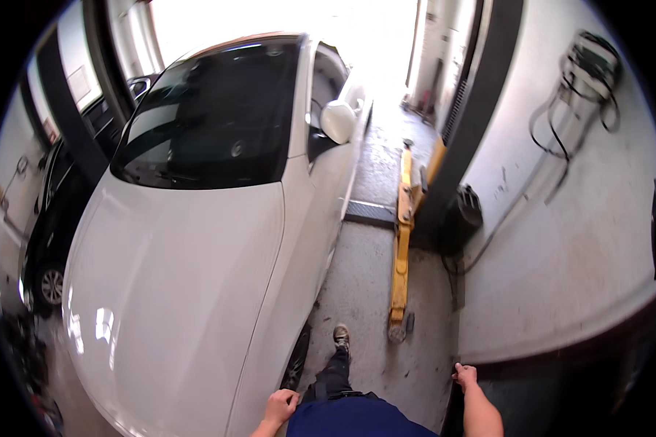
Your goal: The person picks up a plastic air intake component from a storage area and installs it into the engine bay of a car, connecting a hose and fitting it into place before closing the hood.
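My left hand (280, 405) is low in the view, beside the front fender of a white car (189, 240). Its fingers are curled in, and the palm is hidden, so whatever it may hold does not show. Out to the right, my right hand (465, 376) hangs over the floor near the base of the wall. Thumb and fingers are drawn together there; anything between them is too small or hidden to make out. The car's hood fills the left half, its windshield (211, 116) dark, its side mirror (337, 121) sticking out on the right.
A yellow lift arm (401, 262) lies along the floor ahead, joined near a dark lift post (481, 95). A black bin (463, 218) stands by the white wall. A wall-mounted unit (592, 64) trails cables. Another dark car (69, 197) is parked at far left.
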Demonstrator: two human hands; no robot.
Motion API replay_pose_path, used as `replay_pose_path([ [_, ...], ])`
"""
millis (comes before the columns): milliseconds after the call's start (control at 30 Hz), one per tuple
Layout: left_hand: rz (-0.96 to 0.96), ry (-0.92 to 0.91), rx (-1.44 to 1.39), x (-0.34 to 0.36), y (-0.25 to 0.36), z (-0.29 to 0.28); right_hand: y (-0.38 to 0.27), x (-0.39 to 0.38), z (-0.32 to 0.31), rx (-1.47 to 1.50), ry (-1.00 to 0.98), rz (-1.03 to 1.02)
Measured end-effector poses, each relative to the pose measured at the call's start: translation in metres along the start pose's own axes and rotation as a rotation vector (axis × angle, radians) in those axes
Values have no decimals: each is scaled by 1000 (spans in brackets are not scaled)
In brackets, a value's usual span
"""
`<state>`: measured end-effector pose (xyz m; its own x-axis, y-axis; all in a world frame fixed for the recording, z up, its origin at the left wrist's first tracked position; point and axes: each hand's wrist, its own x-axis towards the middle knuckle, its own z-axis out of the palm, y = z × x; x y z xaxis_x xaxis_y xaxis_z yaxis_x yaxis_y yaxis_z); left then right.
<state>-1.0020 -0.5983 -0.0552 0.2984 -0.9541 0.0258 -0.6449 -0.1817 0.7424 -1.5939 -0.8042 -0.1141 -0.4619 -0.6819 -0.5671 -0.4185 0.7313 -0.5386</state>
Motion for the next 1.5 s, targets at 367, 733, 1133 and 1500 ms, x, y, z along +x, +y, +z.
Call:
replay_pose_path([
  [367,7,-1075,462,445,54,99,-117,136,93,-138,-312,175],
  [733,-988,-400,-732,778,16,200,-345,380,141,29,-326,555],
  [1133,-1262,-468,-376,935,12,312,-1177,664,246,-269,-444,-971],
  [1500,-931,-747,-133,1442,40,433,-1220,978,226,-334,-227,-394],
])
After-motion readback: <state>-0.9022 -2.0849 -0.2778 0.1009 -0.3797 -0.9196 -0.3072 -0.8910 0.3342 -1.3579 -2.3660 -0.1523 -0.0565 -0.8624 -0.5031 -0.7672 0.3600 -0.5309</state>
